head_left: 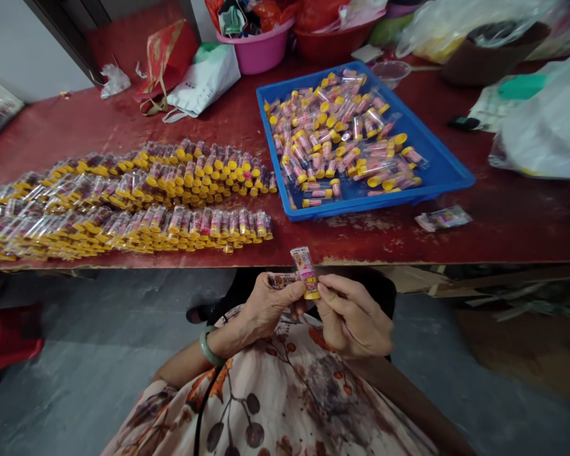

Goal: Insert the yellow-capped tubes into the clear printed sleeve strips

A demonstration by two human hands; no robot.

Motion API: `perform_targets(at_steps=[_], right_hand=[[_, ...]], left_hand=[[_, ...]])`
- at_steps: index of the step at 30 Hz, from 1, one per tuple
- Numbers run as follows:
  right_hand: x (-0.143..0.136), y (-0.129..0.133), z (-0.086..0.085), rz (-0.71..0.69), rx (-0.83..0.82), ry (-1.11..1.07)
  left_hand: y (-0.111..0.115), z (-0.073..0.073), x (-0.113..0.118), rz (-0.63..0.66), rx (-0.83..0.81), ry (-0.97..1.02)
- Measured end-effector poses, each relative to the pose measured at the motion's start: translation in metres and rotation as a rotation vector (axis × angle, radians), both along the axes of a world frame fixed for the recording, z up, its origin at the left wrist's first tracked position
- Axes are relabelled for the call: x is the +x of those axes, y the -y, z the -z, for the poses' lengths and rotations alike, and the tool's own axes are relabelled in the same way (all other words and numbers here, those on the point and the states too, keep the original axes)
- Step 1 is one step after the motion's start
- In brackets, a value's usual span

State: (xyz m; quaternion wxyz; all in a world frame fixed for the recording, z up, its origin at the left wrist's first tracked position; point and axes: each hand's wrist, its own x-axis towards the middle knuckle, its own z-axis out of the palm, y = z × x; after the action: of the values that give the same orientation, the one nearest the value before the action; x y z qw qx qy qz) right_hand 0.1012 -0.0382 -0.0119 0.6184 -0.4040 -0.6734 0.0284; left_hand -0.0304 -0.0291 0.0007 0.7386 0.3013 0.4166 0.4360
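Between my two hands, just past the table's front edge, a small tube (pixel 306 272) with a yellow cap and a printed purple-and-white sleeve stands nearly upright. My left hand (pixel 270 307), a green bangle on its wrist, is closed with the thumb against the tube's lower part. Also in its fingers is a flat printed piece (pixel 281 280), perhaps more sleeves. My right hand (pixel 354 313) pinches the tube near its yellow cap from the right; some fingertips are hidden. Beyond them, a blue tray (pixel 446 180) holds many loose yellow-capped tubes with pink contents.
Sleeved tubes (pixel 175 221) lie stacked in long rows at the left of the red table (pixel 351 244). A flat printed packet (pixel 443 218) lies right of the tray. Bags (pixel 209 79), a pink basin (pixel 259 50) and a red basin (pixel 313 47) stand behind. A red stool (pixel 14 335) is lower left.
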Motion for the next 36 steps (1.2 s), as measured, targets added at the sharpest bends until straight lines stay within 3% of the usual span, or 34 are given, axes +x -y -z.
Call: perform_targets(at_steps=[8,36], right_hand=[[-0.0028,0.0039,-0.0001,0.143,0.072,0.118],[0.0021,0.0029,0.0062,0.148,0.128,0.172]], left_hand=[[-0.0004,-0.0009,-0.0003,0.016,-0.023,0.001],[0.0072,0.0042,0.0044,-0.002,-0.017,0.028]])
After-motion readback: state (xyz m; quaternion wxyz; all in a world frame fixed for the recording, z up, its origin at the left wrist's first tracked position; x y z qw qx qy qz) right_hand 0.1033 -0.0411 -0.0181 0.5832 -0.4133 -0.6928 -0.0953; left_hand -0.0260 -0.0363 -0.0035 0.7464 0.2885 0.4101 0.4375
